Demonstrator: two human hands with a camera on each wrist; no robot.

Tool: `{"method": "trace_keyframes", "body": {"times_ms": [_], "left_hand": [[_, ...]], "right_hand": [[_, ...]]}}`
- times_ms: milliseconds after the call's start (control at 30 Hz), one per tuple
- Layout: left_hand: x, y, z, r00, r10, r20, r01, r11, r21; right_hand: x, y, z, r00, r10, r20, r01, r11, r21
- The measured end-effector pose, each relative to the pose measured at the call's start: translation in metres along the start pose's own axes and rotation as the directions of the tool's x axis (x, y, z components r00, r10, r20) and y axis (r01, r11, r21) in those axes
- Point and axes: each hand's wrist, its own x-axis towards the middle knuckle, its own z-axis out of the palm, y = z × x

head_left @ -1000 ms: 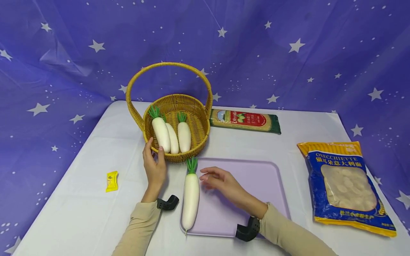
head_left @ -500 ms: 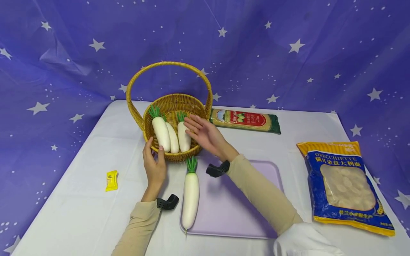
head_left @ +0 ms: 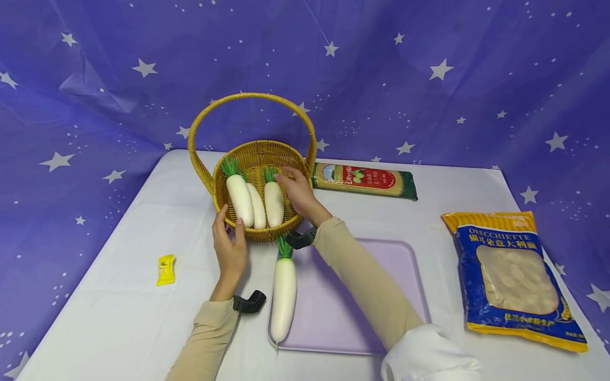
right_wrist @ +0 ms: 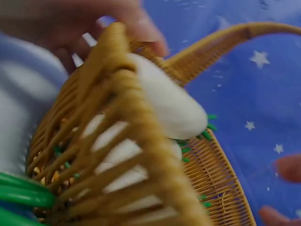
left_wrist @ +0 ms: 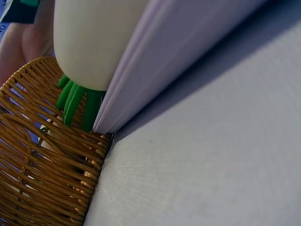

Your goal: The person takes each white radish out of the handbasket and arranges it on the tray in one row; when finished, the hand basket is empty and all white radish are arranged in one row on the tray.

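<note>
A wicker basket (head_left: 264,234) with a tall handle holds three white radishes with green tops. My left hand (head_left: 231,254) grips the basket's front left rim, its thumb over the edge, as the right wrist view also shows. Over the basket's right side reaches my right hand (head_left: 301,193), its fingers beside the green top of the rightmost radish (head_left: 274,203); in the right wrist view its fingertips (right_wrist: 289,168) are spread apart. Another white radish (head_left: 284,301) lies along the left edge of a lilac tray (head_left: 362,296), its top near the basket.
Behind the tray lies a long spaghetti packet (head_left: 364,181). To the right is a large blue and yellow orecchiette bag (head_left: 517,280). A small yellow wrapped sweet (head_left: 166,270) sits on the left of the white-covered table (head_left: 119,312). A purple starry cloth (head_left: 362,79) hangs behind.
My right hand has moved from above the tray up and left into the basket, toward the rightmost radish. The left hand has stayed on the basket rim.
</note>
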Motion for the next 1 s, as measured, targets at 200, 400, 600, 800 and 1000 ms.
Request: {"method": "trace_keyframes", "body": {"times_ms": [200, 400, 600, 800, 1000], "left_hand": [[-0.001, 0.001, -0.001, 1.000, -0.009, 0.004, 0.009, 1.000, 0.007], [0.001, -0.009, 0.000, 1.000, 0.000, 0.002, 0.000, 1.000, 0.008], [0.006, -0.036, 0.003, 1.000, 0.017, 0.004, -0.017, 0.999, 0.051], [0.002, -0.012, 0.002, 1.000, 0.009, 0.008, -0.009, 0.999, 0.032], [0.001, 0.000, -0.001, 1.000, 0.009, 0.010, -0.009, 1.000, 0.018]], "right_hand": [[0.001, 0.002, 0.015, 0.985, 0.089, -0.145, -0.144, 0.888, -0.436], [0.002, 0.001, 0.023, 0.966, 0.210, -0.148, -0.257, 0.787, -0.561], [0.003, -0.001, 0.021, 0.960, 0.258, -0.112, -0.273, 0.760, -0.589], [0.004, 0.001, 0.013, 0.980, 0.181, 0.077, -0.120, 0.862, -0.493], [0.004, 0.000, 0.009, 0.968, 0.148, 0.201, -0.054, 0.911, -0.408]]}}
